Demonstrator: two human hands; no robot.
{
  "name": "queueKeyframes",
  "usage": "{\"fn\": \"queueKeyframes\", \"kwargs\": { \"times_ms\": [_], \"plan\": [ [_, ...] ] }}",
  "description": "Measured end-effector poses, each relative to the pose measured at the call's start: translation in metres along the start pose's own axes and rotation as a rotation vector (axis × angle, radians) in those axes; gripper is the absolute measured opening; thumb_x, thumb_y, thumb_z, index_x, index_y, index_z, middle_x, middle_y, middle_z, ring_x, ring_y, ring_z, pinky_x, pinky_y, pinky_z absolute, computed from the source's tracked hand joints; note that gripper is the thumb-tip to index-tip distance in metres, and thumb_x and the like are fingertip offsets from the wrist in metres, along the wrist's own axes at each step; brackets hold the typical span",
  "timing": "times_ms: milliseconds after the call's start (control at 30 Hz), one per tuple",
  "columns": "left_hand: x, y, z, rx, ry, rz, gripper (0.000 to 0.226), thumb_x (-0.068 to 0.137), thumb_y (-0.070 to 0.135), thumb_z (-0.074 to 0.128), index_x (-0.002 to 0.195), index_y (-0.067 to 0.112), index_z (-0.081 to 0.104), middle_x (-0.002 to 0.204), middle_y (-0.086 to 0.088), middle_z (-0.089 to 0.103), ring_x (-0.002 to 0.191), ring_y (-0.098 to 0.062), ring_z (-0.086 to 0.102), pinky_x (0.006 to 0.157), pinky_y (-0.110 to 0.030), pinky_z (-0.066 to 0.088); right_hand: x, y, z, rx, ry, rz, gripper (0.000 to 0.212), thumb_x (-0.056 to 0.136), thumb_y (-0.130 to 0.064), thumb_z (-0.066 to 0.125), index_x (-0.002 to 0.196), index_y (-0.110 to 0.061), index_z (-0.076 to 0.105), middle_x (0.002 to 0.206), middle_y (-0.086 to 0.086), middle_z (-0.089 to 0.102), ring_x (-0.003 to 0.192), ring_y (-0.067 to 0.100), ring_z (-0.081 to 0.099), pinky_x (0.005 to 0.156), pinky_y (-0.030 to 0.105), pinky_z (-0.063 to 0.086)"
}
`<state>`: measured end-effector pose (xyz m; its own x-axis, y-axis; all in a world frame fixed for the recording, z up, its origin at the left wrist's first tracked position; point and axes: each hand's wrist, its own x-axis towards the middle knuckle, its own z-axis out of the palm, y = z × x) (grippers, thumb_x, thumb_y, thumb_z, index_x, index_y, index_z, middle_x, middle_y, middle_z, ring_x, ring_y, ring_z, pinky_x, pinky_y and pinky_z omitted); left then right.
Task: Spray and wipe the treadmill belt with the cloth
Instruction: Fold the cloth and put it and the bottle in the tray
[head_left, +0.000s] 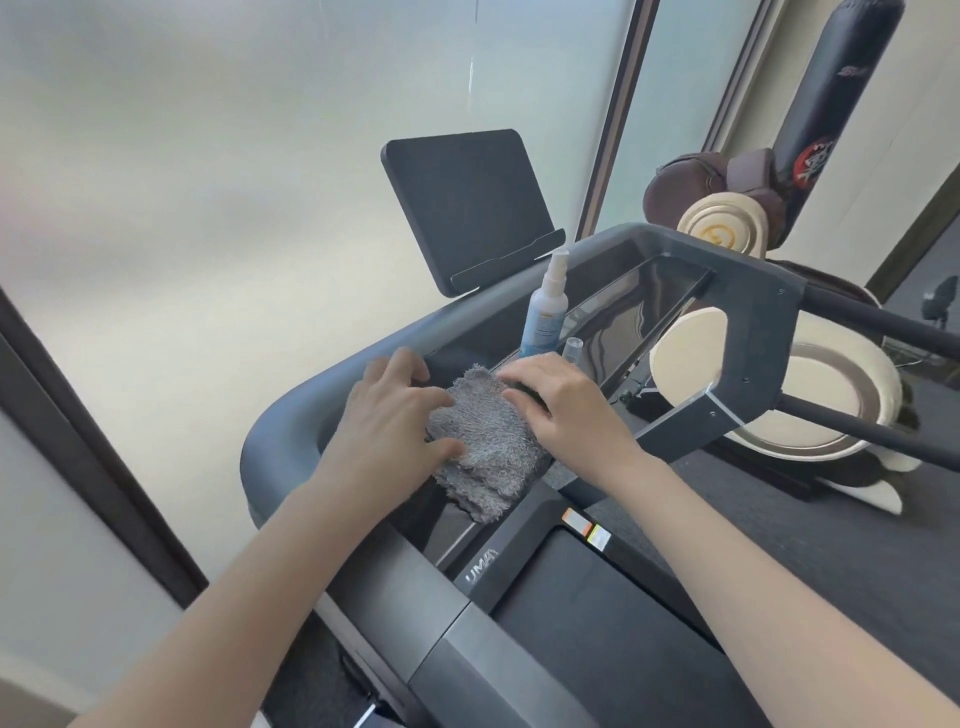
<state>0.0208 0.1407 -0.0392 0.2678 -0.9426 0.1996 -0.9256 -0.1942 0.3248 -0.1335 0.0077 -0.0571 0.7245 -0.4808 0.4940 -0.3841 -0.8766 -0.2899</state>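
The grey cloth lies bunched on the treadmill console, just near of the upright spray bottle; the left hand and right hand grip it with curled fingers; the belt lies nearer.

You're in a small gym or fitness room. A treadmill with its dark belt fills the view before you. A tall black punching bag is at the far right, and grey carpet lies beside a frosted glass wall.
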Motion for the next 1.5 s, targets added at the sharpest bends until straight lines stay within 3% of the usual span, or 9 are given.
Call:
{"fn": "queueKeyframes", "kwargs": {
  "times_ms": [133, 233, 400, 600, 967, 1100, 1200, 1367, 1500],
  "plan": [
    [0.009, -0.013, 0.000, -0.046, -0.152, 0.150, 0.036, 0.089, 0.026, 0.067, 0.125, 0.025, 0.067, 0.133, 0.005, 0.056, 0.126, -0.016, 0.045, 0.109, -0.034, 0.032, -0.020, 0.001, -0.004, 0.098, -0.256, 0.082, 0.041, 0.098, -0.022, 0.045, 0.138, -0.012, 0.045, 0.146, 0.002, 0.041, 0.139, 0.012, 0.030, 0.113, 0.018, 0.013],
    [0.014, -0.021, 0.000, -0.057, -0.207, 0.171, 0.036, 0.087, 0.021, 0.070, 0.122, 0.026, 0.069, 0.127, 0.008, 0.060, 0.124, -0.014, 0.048, 0.107, -0.037, 0.034, -0.028, 0.003, 0.000, 0.039, -0.381, 0.103, 0.046, 0.100, -0.028, 0.038, 0.144, -0.017, 0.032, 0.153, -0.003, 0.026, 0.144, 0.009, 0.014, 0.118, 0.027, 0.005],
    [0.022, -0.029, -0.008, -0.127, -0.209, 0.207, 0.033, 0.080, 0.011, 0.075, 0.111, 0.022, 0.074, 0.117, 0.006, 0.067, 0.112, -0.011, 0.057, 0.102, -0.029, 0.040, -0.044, -0.019, -0.007, 0.112, -0.103, -0.033, 0.042, 0.083, -0.047, 0.057, 0.113, -0.019, 0.064, 0.118, -0.007, 0.063, 0.119, 0.008, 0.050, 0.106, 0.031, 0.033],
    [0.025, -0.034, -0.008, -0.187, -0.165, 0.178, 0.017, 0.082, 0.002, 0.070, 0.092, 0.014, 0.078, 0.110, 0.004, 0.073, 0.107, -0.012, 0.063, 0.096, -0.028, 0.046, -0.054, -0.030, -0.006, 0.025, -0.072, -0.130, 0.024, 0.080, -0.038, 0.062, 0.085, -0.016, 0.067, 0.094, -0.007, 0.066, 0.093, 0.014, 0.059, 0.085, 0.033, 0.043],
    [0.027, -0.039, -0.005, -0.213, -0.110, 0.188, 0.025, 0.085, -0.001, 0.062, 0.088, 0.017, 0.078, 0.105, 0.005, 0.074, 0.101, -0.015, 0.065, 0.094, -0.037, 0.049, -0.061, -0.043, -0.006, -0.057, 0.018, -0.119, 0.019, 0.088, -0.017, 0.053, 0.086, -0.009, 0.070, 0.094, 0.000, 0.071, 0.091, 0.019, 0.065, 0.081, 0.040, 0.052],
    [0.025, -0.038, -0.016, -0.196, -0.036, 0.185, 0.024, 0.089, -0.002, 0.060, 0.089, 0.014, 0.078, 0.103, 0.005, 0.074, 0.078, -0.004, 0.060, 0.077, -0.012, 0.045, -0.057, -0.056, -0.011, 0.038, 0.122, -0.107, 0.012, 0.087, -0.012, 0.059, 0.086, -0.006, 0.069, 0.089, 0.001, 0.069, 0.089, 0.017, 0.064, 0.081, 0.036, 0.051],
    [0.018, -0.039, -0.018, -0.183, -0.018, 0.198, 0.023, 0.088, -0.003, 0.060, 0.087, 0.012, 0.078, 0.103, 0.002, 0.075, 0.091, -0.016, 0.065, 0.083, -0.023, 0.046, -0.060, -0.061, -0.008, 0.005, 0.097, -0.162, 0.007, 0.086, -0.009, 0.061, 0.084, -0.006, 0.068, 0.090, 0.001, 0.069, 0.089, 0.019, 0.064, 0.080, 0.037, 0.050],
    [0.005, -0.042, -0.011, -0.124, -0.090, 0.244, 0.022, 0.084, -0.004, 0.062, 0.086, 0.009, 0.081, 0.107, 0.001, 0.072, 0.102, -0.015, 0.062, 0.087, -0.012, 0.037, -0.069, -0.058, 0.003, -0.041, -0.004, -0.187, 0.009, 0.087, -0.014, 0.061, 0.083, -0.009, 0.068, 0.093, -0.001, 0.068, 0.094, 0.018, 0.062, 0.081, 0.038, 0.050],
    [0.012, -0.040, -0.014, -0.109, -0.122, 0.243, 0.017, 0.076, 0.017, 0.062, 0.078, 0.020, 0.079, 0.099, 0.012, 0.070, 0.089, -0.003, 0.053, 0.086, -0.016, 0.039, -0.062, -0.058, -0.008, 0.096, 0.044, -0.054, 0.024, 0.088, -0.029, 0.056, 0.081, -0.011, 0.070, 0.089, -0.004, 0.069, 0.091, 0.013, 0.061, 0.084, 0.032, 0.047]
  ]
}}
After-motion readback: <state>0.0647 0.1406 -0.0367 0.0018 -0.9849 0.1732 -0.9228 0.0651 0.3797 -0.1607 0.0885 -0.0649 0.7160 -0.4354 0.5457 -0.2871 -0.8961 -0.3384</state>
